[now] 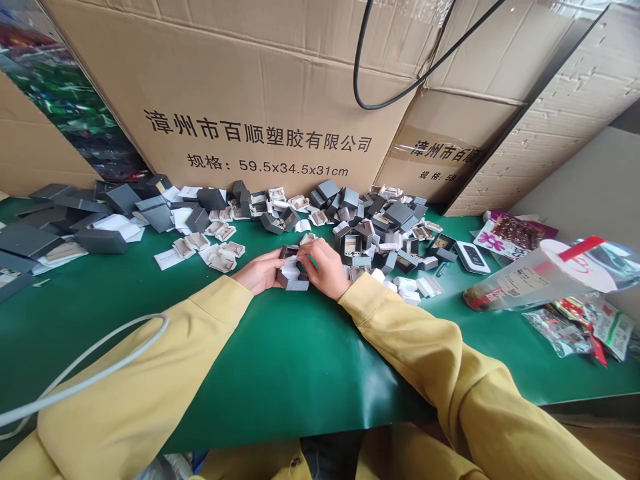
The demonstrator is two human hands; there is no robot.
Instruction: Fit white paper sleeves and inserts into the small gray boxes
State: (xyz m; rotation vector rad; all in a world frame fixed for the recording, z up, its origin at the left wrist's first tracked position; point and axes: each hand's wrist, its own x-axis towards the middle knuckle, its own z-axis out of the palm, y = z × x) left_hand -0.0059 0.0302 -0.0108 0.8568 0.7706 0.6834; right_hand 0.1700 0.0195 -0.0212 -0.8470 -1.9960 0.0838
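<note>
Near the middle of the green table, my left hand (264, 272) is closed around the left side of a small dark grey hinged box (294, 280). The box's lid is raised, and a pale lining shows inside. My right hand (324, 268) reaches over the box from the right, its thumb and fingers pinched together at the lid and opening. Whatever sits between those fingertips is too small and covered to make out. Just behind the hands lie pale moulded inserts (223, 256) and a heap of similar small grey boxes (400, 215).
Larger dark grey boxes (30, 241) and white papers cover the left side. Cardboard cartons (260, 87) wall off the back. On the right are a small digital device (473, 257), a plastic drink cup (530, 277) and snack packets (515, 233). A white cable (100, 353) loops over my left sleeve.
</note>
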